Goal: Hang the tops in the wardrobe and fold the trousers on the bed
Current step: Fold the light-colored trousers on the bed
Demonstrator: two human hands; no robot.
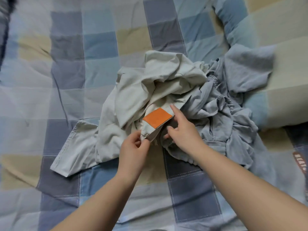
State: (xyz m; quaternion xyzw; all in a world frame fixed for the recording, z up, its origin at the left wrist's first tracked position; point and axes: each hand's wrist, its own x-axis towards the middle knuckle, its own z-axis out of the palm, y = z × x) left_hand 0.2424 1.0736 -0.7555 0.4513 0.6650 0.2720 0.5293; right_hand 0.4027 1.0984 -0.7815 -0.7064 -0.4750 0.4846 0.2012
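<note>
Crumpled beige cotton trousers (150, 87), soft and light: left hand (133, 147) pinches the orange-patched waistband (157, 118) (best hold), right hand (181, 132) grips alongside

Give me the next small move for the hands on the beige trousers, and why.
Probably lift the waistband clear and shake it out. The left hand pinches the waistband edge by the orange patch; the right hand holds the band beside it. The beige trousers are crumpled and lie against the grey garment, so folding cannot start yet.
</note>
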